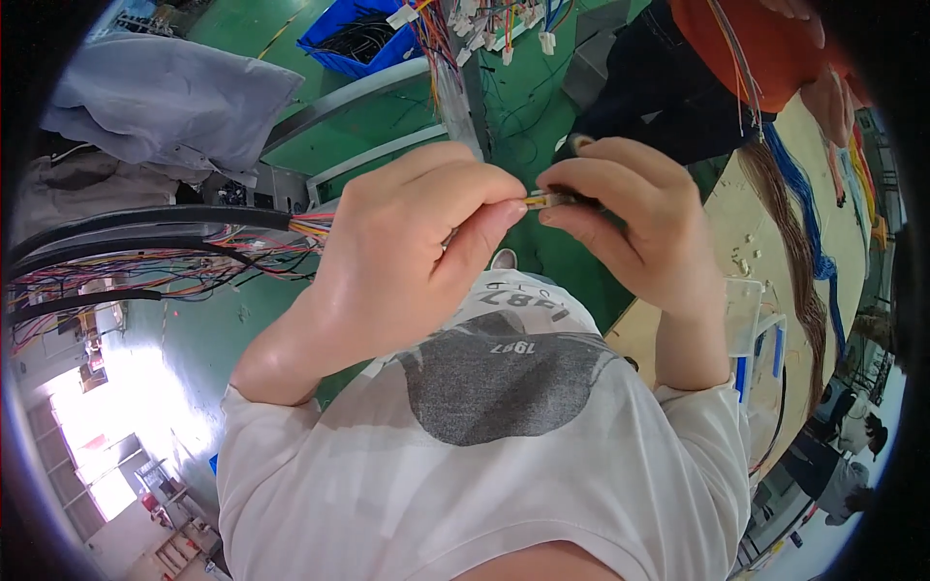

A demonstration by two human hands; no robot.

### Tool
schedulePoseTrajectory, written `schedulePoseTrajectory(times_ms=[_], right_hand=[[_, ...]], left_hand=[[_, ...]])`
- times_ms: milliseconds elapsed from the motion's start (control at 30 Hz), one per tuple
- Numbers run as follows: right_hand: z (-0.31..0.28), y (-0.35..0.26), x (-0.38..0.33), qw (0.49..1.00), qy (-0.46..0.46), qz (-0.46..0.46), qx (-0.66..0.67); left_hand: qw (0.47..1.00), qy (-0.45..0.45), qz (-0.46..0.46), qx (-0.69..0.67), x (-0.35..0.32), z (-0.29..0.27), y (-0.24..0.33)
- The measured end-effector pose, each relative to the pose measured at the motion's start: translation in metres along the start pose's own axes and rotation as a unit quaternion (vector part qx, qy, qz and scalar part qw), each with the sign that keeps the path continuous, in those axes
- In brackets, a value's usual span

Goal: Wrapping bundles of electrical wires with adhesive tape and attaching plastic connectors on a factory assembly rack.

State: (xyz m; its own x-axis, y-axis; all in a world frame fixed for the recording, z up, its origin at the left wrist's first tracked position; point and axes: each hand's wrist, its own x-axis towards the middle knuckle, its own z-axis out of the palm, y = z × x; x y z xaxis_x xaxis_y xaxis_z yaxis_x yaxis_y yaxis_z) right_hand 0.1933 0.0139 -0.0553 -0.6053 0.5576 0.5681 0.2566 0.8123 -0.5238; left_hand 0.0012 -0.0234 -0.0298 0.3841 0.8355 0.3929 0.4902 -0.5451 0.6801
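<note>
While smooth green floor [184, 339] runs through the room, shining with glare at 8 o'clock, a flat, pale table [731, 208] spans 3 o'clock. One person [693, 82] in an orange top and dark trousers stands between 1 and 2. Creased grey cloth [174, 92] drapes at 10. Three tubular black sleeves [145, 216] curve in at 9, thin coloured wires [310, 225] among them. Two stranded bundles lie on the table, one brown [790, 240], one blue [800, 208]. One blue plastic bin [392, 60] at 11 holds black, stringy pieces; one clear plastic box [743, 305] sits at 3. Near the centre, toward 1, the left hand [407, 232] and right hand [639, 218] meet at one slender yellow-and-white piece [536, 201], too small to identify. The left grip is pinched tight on one end; the right grip closes thumb and forefinger around the other, partly hidden.
</note>
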Motion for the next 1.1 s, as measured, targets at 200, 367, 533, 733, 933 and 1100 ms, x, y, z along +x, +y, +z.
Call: schedulePoseTrajectory(times_ms=[200,367,533,733,933,1100], right_hand=[[0.024,-0.010,-0.010,0.942,0.042,0.230,0.241],[0.027,-0.012,-0.012,0.943,0.046,0.219,0.249],[0.022,-0.014,-0.012,0.942,0.049,0.212,0.254],[0.035,-0.020,-0.015,0.859,0.175,0.280,0.392],[0.039,-0.021,-0.008,0.807,0.185,0.276,0.488],[0.039,-0.024,0.000,0.807,0.188,0.298,0.474]], left_hand=[[0.998,0.032,-0.036,-0.048,0.002,0.002,-0.001],[0.998,0.037,-0.012,-0.058,0.001,0.006,-0.005],[0.993,0.059,-0.052,-0.086,-0.001,0.008,0.000],[0.994,0.090,-0.031,-0.059,-0.012,0.028,0.004],[0.974,0.167,-0.066,-0.140,-0.021,0.038,0.004],[0.958,0.150,-0.111,-0.216,-0.020,0.032,0.001]])
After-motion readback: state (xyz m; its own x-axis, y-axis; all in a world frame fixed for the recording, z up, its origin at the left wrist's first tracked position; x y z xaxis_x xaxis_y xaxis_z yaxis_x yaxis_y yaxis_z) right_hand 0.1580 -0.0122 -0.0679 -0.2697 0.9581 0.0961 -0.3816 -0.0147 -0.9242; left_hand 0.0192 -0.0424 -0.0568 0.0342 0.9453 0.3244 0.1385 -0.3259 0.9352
